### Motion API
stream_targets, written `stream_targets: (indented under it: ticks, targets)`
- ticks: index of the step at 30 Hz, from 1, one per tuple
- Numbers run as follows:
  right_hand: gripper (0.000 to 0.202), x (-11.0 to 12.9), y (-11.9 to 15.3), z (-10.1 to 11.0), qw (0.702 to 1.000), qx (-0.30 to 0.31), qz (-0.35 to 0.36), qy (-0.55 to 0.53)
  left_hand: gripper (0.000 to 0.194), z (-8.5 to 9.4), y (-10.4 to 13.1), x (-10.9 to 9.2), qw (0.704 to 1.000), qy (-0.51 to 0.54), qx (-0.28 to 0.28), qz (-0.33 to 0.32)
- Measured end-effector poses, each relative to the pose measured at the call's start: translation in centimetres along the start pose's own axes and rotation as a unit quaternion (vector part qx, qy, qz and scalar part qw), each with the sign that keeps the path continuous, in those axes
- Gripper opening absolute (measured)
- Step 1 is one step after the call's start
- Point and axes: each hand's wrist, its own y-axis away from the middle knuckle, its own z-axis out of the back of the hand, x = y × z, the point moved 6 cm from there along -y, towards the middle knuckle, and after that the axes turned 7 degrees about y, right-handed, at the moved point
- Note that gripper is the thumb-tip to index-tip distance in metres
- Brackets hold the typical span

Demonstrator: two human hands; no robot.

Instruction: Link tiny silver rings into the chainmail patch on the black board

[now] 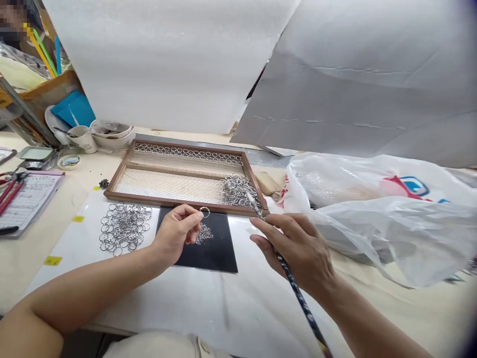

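Glossy sheet [201,301] beneath metal rings [124,228]

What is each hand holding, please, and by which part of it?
The left hand holds a ring by its left edge; the right hand holds a pen-like tool near its pale end.

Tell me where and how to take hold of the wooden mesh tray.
Grip the wooden tray by its two short rails, probably best from left and right together: they rise beside the mesh. Keep it level, as loose rings are heaped at its right end.
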Motion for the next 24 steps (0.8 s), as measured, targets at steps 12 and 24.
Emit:
stream_targets:
  ticks: [12,24]
  targets:
    - [0.031,4.0,-3.3,-3.3,0.993,0.0,-0.021,-0.113,0.019,0.5,-0.5,0.3,0.999,-0.019,-0.006,-0.046]
    - [0.019,4.8,-4.9,-6.1,0.986,0.004,-0.017,-0.163,0.023,1.2,-0.9,0.1,0.997,0.015,-0.03,-0.067]
